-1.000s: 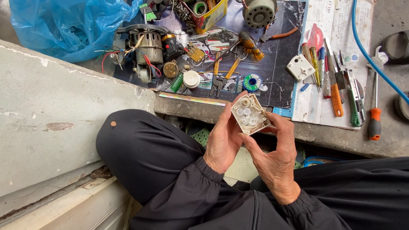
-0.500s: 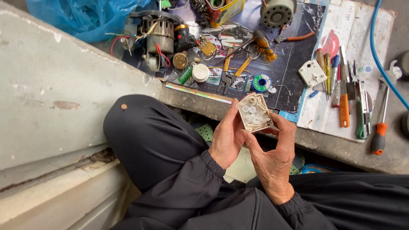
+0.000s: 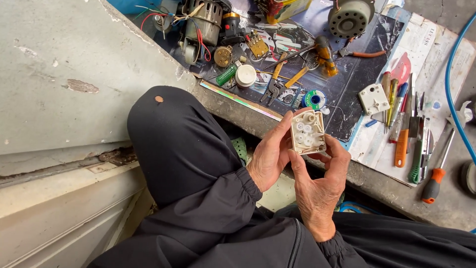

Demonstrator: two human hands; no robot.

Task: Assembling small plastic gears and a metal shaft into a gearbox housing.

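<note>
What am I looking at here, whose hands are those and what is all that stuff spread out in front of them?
There is no machine here. A camera worn on a person's head looks down at their own two bare hands and dark-clothed knees. The left hand and right hand together hold a small open cream plastic gearbox with white gears showing inside. In front lies a dark printed mat carrying an electric motor, a round grey motor, pliers, a spool of solder and a white square cover. To the right is a row of screwdrivers, and a blue hose curves past.
</note>
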